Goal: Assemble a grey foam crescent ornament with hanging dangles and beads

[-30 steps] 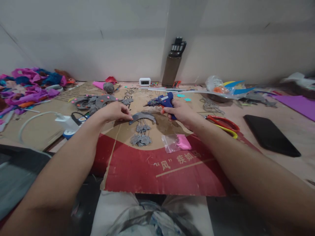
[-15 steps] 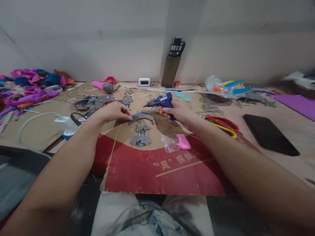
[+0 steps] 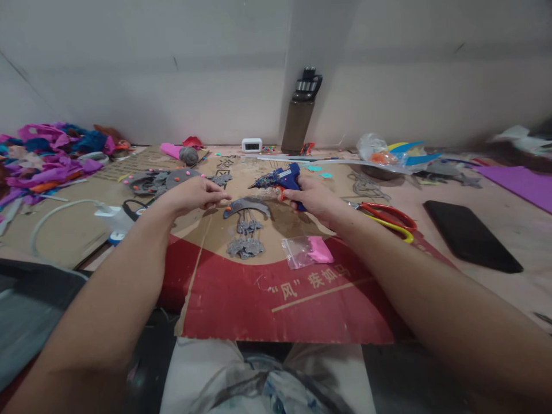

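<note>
A grey crescent-shaped cutout (image 3: 248, 205) with grey tassels (image 3: 245, 244) hanging below it lies on a red and brown cardboard sheet (image 3: 280, 293). My left hand (image 3: 194, 194) hovers just above the crescent's left tip, fingers stretched out, holding nothing I can see. A small orange bead sits on that tip. My right hand (image 3: 317, 198) is closed around a blue glue gun (image 3: 284, 178), with its nozzle pointing left, just behind the crescent.
Red and yellow scissors (image 3: 388, 217), a black phone (image 3: 472, 236) and a small plastic bag with pink contents (image 3: 308, 251) lie to the right. Grey beaded pieces (image 3: 164, 179), a white charger and cable (image 3: 110, 213) and coloured scraps (image 3: 43, 155) lie left. A bottle (image 3: 299, 118) stands at the wall.
My left fingertips have lifted off the crescent's left end, and an orange bead now shows there. The glue gun has barely moved.
</note>
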`<action>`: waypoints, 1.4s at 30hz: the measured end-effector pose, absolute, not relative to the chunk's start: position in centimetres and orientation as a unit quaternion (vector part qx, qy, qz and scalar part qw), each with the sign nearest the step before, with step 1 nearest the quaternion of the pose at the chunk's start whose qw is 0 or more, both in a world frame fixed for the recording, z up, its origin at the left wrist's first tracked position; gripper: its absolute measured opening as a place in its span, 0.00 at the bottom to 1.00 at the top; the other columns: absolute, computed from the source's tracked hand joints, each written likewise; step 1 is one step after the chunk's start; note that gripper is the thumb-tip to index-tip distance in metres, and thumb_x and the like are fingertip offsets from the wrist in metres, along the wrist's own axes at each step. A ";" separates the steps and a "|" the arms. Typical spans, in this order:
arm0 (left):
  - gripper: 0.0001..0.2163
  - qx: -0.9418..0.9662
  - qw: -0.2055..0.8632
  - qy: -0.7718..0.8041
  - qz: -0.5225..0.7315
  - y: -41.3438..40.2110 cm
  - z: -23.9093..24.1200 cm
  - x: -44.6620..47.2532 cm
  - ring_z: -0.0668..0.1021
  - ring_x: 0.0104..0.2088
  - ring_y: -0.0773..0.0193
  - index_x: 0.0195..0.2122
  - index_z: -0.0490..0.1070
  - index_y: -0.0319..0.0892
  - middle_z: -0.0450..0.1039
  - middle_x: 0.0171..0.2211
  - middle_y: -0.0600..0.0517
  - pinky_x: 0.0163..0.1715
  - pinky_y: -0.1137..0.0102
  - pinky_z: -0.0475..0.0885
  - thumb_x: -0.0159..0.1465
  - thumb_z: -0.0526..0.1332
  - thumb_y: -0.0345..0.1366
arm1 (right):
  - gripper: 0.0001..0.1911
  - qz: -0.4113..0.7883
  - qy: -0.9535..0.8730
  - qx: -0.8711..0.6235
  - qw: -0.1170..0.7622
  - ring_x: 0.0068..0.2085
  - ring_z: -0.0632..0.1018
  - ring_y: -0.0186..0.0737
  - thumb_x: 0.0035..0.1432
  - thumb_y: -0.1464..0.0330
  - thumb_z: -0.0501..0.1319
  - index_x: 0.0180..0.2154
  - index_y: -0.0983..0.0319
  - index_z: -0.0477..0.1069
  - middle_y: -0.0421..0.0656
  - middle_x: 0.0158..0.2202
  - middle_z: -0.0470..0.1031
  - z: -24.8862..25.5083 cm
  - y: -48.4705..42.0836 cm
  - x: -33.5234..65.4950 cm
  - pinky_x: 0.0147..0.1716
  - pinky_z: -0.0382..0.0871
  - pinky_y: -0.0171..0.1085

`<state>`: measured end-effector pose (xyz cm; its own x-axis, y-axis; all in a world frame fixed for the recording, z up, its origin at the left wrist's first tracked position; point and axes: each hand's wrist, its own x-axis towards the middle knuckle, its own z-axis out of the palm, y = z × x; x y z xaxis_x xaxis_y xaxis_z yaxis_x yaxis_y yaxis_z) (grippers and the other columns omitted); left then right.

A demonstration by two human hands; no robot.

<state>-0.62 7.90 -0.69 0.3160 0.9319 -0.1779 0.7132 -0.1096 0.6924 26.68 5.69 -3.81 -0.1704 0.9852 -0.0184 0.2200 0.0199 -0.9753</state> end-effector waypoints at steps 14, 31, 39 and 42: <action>0.16 0.708 0.405 0.525 0.243 8.3 -1.3 -0.2 0.76 0.26 0.67 0.44 0.68 0.39 0.75 0.27 0.50 0.27 0.71 0.68 0.56 0.64 0.35 | 0.07 0.463 -0.646 -0.490 0.358 0.24 0.71 0.33 0.55 0.71 0.61 0.36 0.59 0.64 0.38 0.23 0.71 -4.5 6.0 26.6 0.21 0.62 0.31; 0.07 0.722 0.299 0.561 0.273 7.9 -1.1 1.1 0.74 0.26 0.68 0.34 0.74 0.39 0.74 0.26 0.52 0.26 0.72 0.64 0.54 0.65 0.34 | 0.10 0.423 -0.673 -0.494 0.351 0.21 0.65 0.29 0.54 0.68 0.62 0.40 0.58 0.66 0.36 0.26 0.69 -5.0 5.8 26.1 0.18 0.59 0.31; 0.06 0.727 0.270 0.578 0.254 7.8 -1.1 1.2 0.74 0.27 0.67 0.31 0.73 0.39 0.75 0.26 0.52 0.28 0.71 0.65 0.53 0.65 0.33 | 0.11 0.394 -0.682 -0.510 0.346 0.25 0.67 0.31 0.53 0.69 0.62 0.39 0.60 0.67 0.39 0.30 0.72 -5.0 5.6 25.8 0.22 0.61 0.31; 0.06 0.733 0.269 0.573 0.250 7.7 -1.1 1.2 0.74 0.27 0.67 0.31 0.73 0.39 0.75 0.25 0.52 0.28 0.71 0.65 0.53 0.65 0.34 | 0.15 0.391 -0.688 -0.506 0.343 0.26 0.68 0.32 0.52 0.68 0.62 0.44 0.60 0.68 0.40 0.30 0.72 -4.9 5.5 25.7 0.23 0.61 0.32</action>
